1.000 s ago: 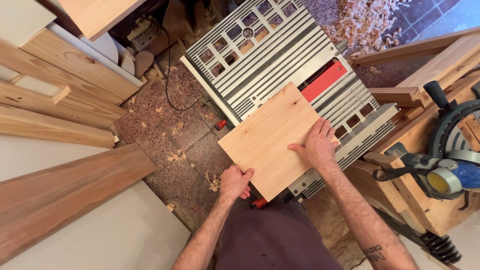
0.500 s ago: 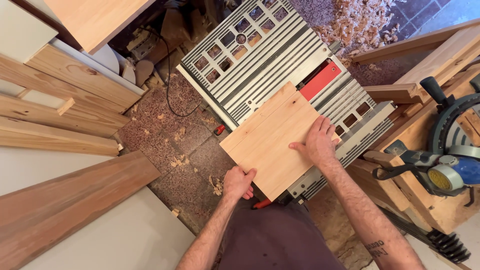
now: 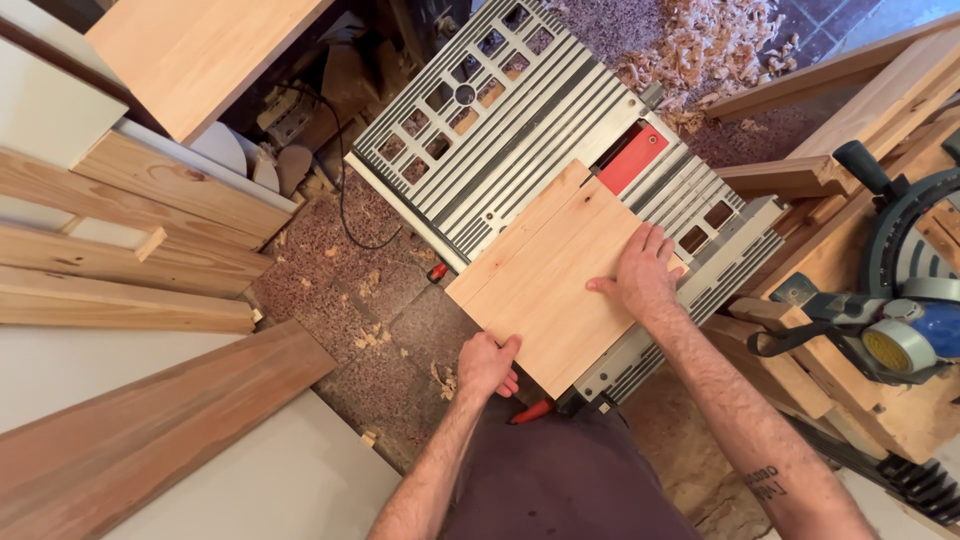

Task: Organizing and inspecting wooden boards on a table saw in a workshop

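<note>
the pale square pine board (image 3: 552, 275) lies mid-frame on the grey ribbed saw tabletop (image 3: 500, 110). the left hand (image 3: 487, 364) grips its near edge, closed; the right hand (image 3: 640, 275) presses flat, open. steady, even pressure and fingers clear of the red insert (image 3: 633, 158) seem wise.

1. I'm looking down into a woodworking workshop: a grey table saw (image 3: 560, 170) with a red insert stands in the middle.
2. A miter saw (image 3: 890, 300) sits on a wooden stand to the right.
3. Planks (image 3: 130, 270) and boards are stacked at left.
4. Wood shavings (image 3: 700, 45) and sawdust litter the floor (image 3: 340, 300).
</note>
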